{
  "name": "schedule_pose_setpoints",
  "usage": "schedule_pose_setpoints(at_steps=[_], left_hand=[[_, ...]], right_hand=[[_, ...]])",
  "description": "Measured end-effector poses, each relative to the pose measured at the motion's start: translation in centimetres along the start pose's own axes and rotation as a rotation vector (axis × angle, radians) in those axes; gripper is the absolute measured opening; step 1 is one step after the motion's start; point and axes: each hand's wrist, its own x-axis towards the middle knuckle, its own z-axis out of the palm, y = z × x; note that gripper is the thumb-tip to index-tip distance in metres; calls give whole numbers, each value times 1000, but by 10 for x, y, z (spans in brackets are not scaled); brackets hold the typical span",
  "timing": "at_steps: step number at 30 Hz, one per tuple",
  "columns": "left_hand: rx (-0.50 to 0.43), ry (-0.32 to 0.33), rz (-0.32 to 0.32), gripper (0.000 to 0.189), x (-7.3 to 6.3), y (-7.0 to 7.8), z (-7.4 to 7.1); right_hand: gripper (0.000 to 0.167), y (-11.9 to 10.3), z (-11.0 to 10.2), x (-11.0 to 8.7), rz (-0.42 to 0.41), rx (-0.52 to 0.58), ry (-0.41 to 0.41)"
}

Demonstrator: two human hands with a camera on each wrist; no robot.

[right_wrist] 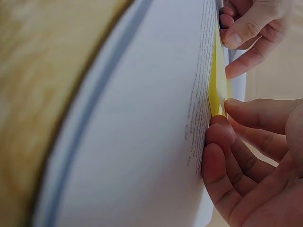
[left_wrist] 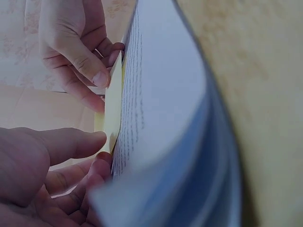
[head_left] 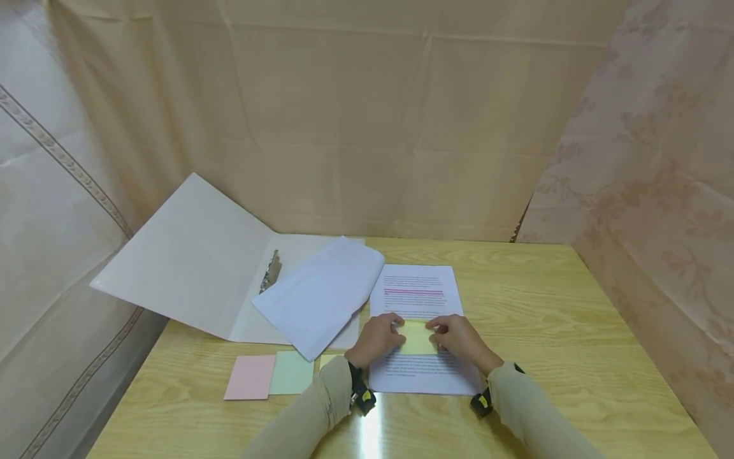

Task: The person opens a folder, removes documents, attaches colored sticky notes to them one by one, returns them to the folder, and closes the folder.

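In the head view a yellow sticky note (head_left: 417, 338) lies over the middle of a printed sheet (head_left: 413, 376). My left hand (head_left: 378, 339) pinches its left side between thumb and fingers. At the opposite side my right hand (head_left: 461, 343) pinches the note too. Both wrist views show the sticky note (left_wrist: 113, 101) slightly lifted and bent over the print, its lower edge standing off the page in the right wrist view. The printed sheet tops a stack of paper (right_wrist: 137, 123) whose near edge curls. Two pink highlighted lines cross the page above the note.
An open white binder (head_left: 189, 261) with a metal clip (head_left: 271, 273) lies to the left, loose white sheets (head_left: 323, 293) across it. Along its front edge sit a pink pad (head_left: 249, 377), a green pad (head_left: 292, 373) and a partly hidden yellow pad (head_left: 327, 359). Cloth (head_left: 367, 127) hangs behind the wooden table (head_left: 573, 357).
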Motion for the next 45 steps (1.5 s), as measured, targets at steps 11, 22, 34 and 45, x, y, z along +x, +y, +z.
schedule_pose_setpoints(at_steps=[11, 22, 34, 45], left_hand=[[32, -83, 45, 44, 0, 2, -4], [272, -230, 141, 55, 7, 3, -5], [383, -258, 164, 61, 6, 5, -10], [301, -236, 131, 32, 3, 7, -11]], right_hand=[[28, -2, 1, 1, -28, -114, -20], [49, -8, 8, -3, -267, -387, -131], [68, -9, 2, -7, -178, -472, -145], [66, -3, 2, -13, -224, -514, -153]])
